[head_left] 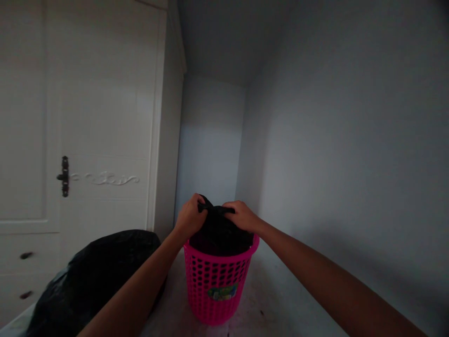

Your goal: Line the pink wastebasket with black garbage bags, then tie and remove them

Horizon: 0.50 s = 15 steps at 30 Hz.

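A pink plastic basket [213, 306] with rows of round holes and a green label stands upright in front of me. Inside its mouth sits a black plastic bag [222, 234], whose gathered top rises above the rim. My left hand [191, 217] grips the bag's edge on the left, fingers closed on the plastic. On the other side my right hand [242, 215] pinches the same edge, a little above the rim. Between both hands the plastic is stretched across. The lower part of the bag is hidden by the basket wall.
A large, full-looking black plastic bag [101, 267] lies at the left, partly behind my left forearm. Beyond it stands a white wardrobe [108, 112] with a dark handle [65, 176] and drawers. A pale wall [343, 154] runs along the right side.
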Each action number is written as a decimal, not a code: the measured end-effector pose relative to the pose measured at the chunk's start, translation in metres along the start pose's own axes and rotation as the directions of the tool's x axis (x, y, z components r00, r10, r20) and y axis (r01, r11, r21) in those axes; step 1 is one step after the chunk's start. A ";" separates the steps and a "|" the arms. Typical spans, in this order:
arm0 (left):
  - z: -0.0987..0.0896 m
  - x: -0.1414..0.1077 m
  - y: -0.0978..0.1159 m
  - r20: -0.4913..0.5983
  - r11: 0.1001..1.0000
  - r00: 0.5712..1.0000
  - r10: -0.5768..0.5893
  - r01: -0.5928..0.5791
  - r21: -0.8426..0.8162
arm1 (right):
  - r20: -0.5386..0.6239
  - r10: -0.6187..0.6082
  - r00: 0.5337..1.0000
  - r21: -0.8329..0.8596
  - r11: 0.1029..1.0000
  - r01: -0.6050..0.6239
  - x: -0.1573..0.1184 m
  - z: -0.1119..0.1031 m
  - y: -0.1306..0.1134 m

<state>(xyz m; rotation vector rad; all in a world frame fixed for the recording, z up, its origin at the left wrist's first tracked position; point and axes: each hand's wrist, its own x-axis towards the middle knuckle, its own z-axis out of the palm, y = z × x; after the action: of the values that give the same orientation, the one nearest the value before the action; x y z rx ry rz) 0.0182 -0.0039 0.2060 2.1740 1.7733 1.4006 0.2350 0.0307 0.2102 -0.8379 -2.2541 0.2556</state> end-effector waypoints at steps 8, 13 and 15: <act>-0.008 -0.007 -0.005 -0.073 0.999 0.997 -0.033 0.034 0.014 | -0.010 0.049 0.999 0.100 0.994 -0.048 -0.002 0.000 -0.008; -0.005 -0.006 -0.001 -0.116 0.993 0.991 0.066 -0.076 -0.091 | 0.014 -0.005 1.000 0.044 0.999 0.004 0.003 0.003 -0.028; -0.006 -0.002 -0.006 -0.111 0.969 0.992 -0.061 0.032 -0.245 | -0.056 0.003 0.998 0.006 1.000 -0.003 0.002 0.000 -0.024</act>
<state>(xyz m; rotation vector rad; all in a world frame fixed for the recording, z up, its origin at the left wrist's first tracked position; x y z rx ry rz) 0.0104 -0.0064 0.2053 1.9519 1.5753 1.6668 0.2220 0.0136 0.2215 -0.8350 -2.1989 0.2370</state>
